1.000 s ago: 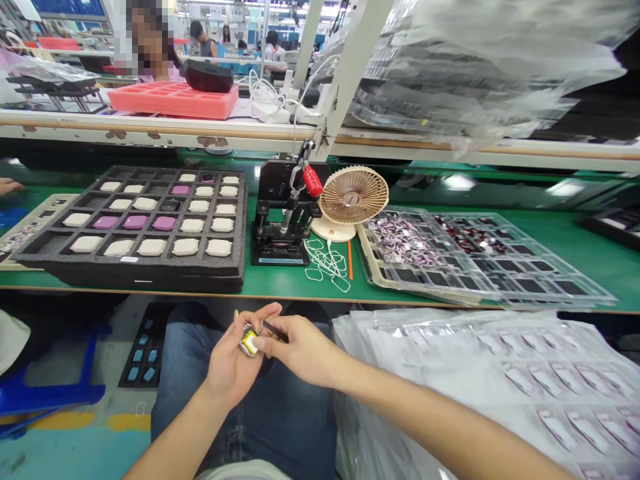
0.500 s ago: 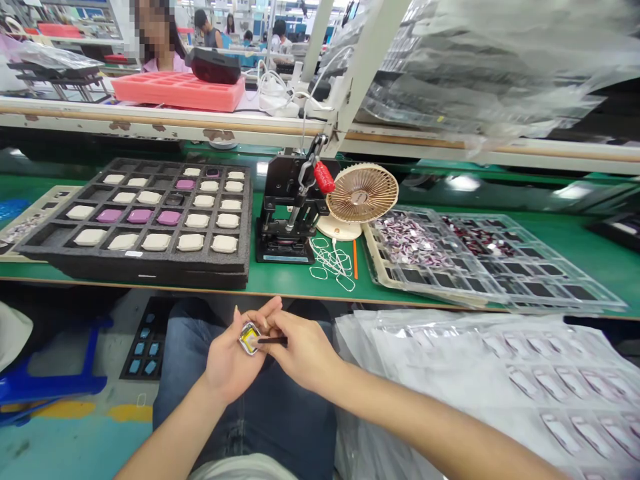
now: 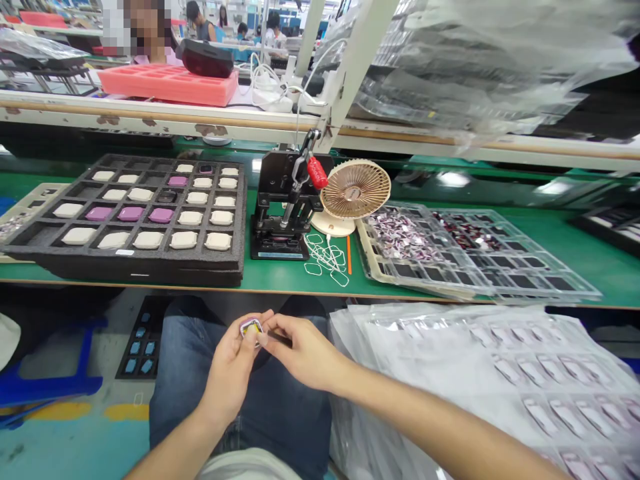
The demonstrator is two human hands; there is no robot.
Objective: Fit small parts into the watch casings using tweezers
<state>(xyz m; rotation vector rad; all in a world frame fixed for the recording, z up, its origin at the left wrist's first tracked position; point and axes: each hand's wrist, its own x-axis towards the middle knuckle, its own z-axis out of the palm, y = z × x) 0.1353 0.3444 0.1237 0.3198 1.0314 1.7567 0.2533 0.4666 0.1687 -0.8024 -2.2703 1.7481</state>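
In my left hand [image 3: 231,367] is a small squarish watch case [image 3: 251,325] with a pale and purple rim and something yellow inside. The left thumb presses onto its open face, over my lap. My right hand [image 3: 306,353] pinches a thin dark tool [image 3: 280,339], possibly tweezers, and its fingertips meet the right edge of the case. Fingers cover the tool's tip and part of the case.
On the green bench stand a dark foam tray [image 3: 227,257] of white and purple pieces, a black press [image 3: 280,207] with a red handle, a fan [image 3: 355,190], white ring gaskets [image 3: 327,260] and clear trays [image 3: 475,283] of small parts. Plastic sheets [image 3: 400,373] lie at my right.
The left fingers have closed round the watch case, and the thumb has come onto its face. The right hand has tilted the dark tool and shifted slightly. The view has moved a little.
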